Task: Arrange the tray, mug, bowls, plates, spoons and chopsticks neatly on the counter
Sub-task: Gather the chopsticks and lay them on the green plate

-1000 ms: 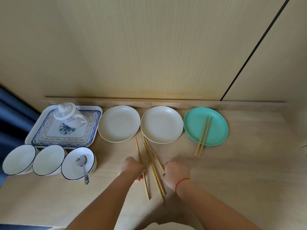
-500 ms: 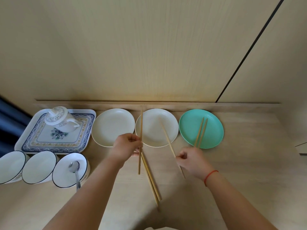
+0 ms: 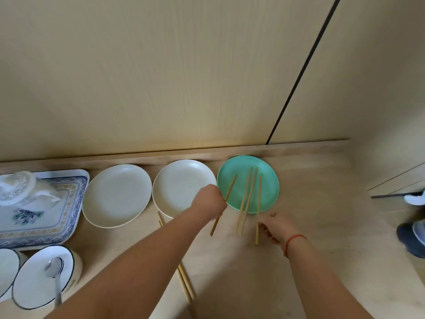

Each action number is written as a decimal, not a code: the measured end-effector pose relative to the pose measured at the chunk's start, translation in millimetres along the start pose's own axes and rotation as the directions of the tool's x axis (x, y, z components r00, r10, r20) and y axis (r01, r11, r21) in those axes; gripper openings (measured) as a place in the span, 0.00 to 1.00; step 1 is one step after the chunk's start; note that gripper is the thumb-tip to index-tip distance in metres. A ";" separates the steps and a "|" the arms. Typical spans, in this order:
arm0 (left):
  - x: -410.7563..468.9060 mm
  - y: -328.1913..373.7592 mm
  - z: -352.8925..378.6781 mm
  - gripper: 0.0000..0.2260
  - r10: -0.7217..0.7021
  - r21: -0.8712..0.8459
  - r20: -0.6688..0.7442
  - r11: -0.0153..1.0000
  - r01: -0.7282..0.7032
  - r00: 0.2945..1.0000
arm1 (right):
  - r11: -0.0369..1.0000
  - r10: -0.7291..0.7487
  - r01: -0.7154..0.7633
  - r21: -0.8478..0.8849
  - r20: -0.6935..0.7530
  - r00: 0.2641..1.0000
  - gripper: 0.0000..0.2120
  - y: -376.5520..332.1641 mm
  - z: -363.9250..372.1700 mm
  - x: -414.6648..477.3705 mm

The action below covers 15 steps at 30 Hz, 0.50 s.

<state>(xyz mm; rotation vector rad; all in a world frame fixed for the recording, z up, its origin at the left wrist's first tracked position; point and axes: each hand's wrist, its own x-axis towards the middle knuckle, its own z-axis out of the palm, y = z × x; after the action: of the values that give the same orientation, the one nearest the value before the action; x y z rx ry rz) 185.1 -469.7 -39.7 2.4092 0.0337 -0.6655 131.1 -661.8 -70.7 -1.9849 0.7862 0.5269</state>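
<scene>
Both hands have swung rightwards since a moment ago, away from the middle plate (image 3: pixel 181 185) and over to the green plate (image 3: pixel 269 180), each bringing its single chopstick along.

From the head view, the left hand (image 3: pixel 210 199) shows its back, fingers curled tight round the left stick (image 3: pixel 230 187). That stick slants up to the right, tip over the green plate's left edge, butt poking out below the fist. The right hand (image 3: pixel 276 227) sits just below the plate, its fingers (image 3: pixel 265 226) pinching the right stick (image 3: pixel 259 196) near the lower end. This one runs almost straight up across the plate's right half — whether it touches the plate I cannot tell. A red string (image 3: pixel 295 239) circles that wrist.

Between the two held sticks a pair (image 3: pixel 246 199) lies side by side on the green plate, lower ends reaching past the rim over the tabletop (image 3: pixel 322 238). A second pair (image 3: pixel 185 284) lies on the tabletop, partly hidden under the left forearm.

Left of the middle plate sits the left plate (image 3: pixel 117 195), both cream. Further left is the tray (image 3: pixel 69 203) with the lidded mug (image 3: pixel 18 192) on it. Nearer, a bowl (image 3: pixel 34 286) holds a spoon (image 3: pixel 53 268) — another bowl (image 3: pixel 5 270) is cut off by the edge.
</scene>
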 end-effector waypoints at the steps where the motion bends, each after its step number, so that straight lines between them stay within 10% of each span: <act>1: 6.1 5.1 5.0 0.09 0.003 0.037 0.009 0.999 -0.003 1.000 | 1.000 0.001 -0.001 -0.020 -0.009 1.000 0.16 0.2 -1.3 4.2; 15: 42.4 30.2 40.5 0.11 0.019 0.227 -0.012 0.974 -0.016 1.000 | 0.969 -0.118 0.111 -0.219 -0.021 0.993 0.20 -19.9 3.8 15.6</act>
<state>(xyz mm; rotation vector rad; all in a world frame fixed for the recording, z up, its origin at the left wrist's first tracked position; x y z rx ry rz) 209.3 -523.3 -69.8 2.6305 -0.0610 -0.6758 156.0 -655.9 -70.7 -2.2314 0.6516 0.5308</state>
